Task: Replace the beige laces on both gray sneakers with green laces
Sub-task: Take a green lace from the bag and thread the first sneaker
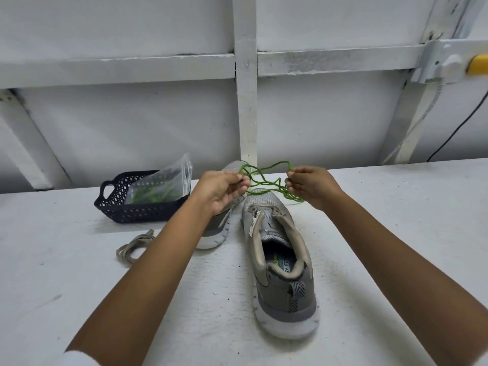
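Both arms reach forward: the left hand (220, 190) and right hand (310, 186) each pinch the tangled green cord lace (266, 178), apparently by curled fingertips, above the lace-less gray mesh sneaker (280, 262) near the white worktop's (79, 273) far edge.

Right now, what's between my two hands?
In the head view, a tangled green lace spans from left hand to right hand, each pinching it, above the near gray sneaker toe.

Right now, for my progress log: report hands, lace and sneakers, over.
Left hand and right hand each pinch the green lace, held above the toe of the near sneaker. That sneaker unlaced. Beige laces lie aside on the table, nothing blocking.
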A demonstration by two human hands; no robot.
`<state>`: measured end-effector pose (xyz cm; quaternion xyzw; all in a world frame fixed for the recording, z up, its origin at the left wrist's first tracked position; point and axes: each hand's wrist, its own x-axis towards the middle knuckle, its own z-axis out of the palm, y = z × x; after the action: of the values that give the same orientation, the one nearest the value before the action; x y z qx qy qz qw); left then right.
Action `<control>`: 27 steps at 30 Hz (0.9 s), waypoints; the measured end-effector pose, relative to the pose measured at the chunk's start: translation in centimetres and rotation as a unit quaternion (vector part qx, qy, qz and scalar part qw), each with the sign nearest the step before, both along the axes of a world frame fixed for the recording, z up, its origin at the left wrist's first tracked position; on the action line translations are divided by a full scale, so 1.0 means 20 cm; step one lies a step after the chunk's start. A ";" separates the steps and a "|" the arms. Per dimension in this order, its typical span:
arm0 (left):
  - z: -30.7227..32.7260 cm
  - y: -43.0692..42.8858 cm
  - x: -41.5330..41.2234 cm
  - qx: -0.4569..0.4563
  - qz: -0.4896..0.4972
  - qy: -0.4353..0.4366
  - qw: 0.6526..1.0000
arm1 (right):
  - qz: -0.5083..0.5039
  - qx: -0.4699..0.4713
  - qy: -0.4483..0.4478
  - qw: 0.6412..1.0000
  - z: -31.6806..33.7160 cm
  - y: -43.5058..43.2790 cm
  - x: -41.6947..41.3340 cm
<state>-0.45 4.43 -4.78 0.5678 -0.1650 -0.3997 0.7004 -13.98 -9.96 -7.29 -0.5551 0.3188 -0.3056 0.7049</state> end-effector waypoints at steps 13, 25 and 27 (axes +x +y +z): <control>-0.28 0.03 -0.11 0.094 0.093 -0.337 0.932 | -0.073 -0.099 0.039 0.992 -0.24 0.12 -0.02; -0.28 -0.02 -0.11 0.144 0.110 -0.410 0.894 | -0.065 -0.190 0.075 0.977 -0.30 0.12 -0.01; -0.29 -0.03 -0.11 0.149 0.114 -0.417 0.889 | -0.062 -0.213 0.091 0.971 -0.32 0.12 -0.01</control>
<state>-2.59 3.88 -10.52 0.7951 -0.3147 -0.0632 0.5146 -14.24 -7.63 -13.60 -0.6973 0.3429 -0.3577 0.5179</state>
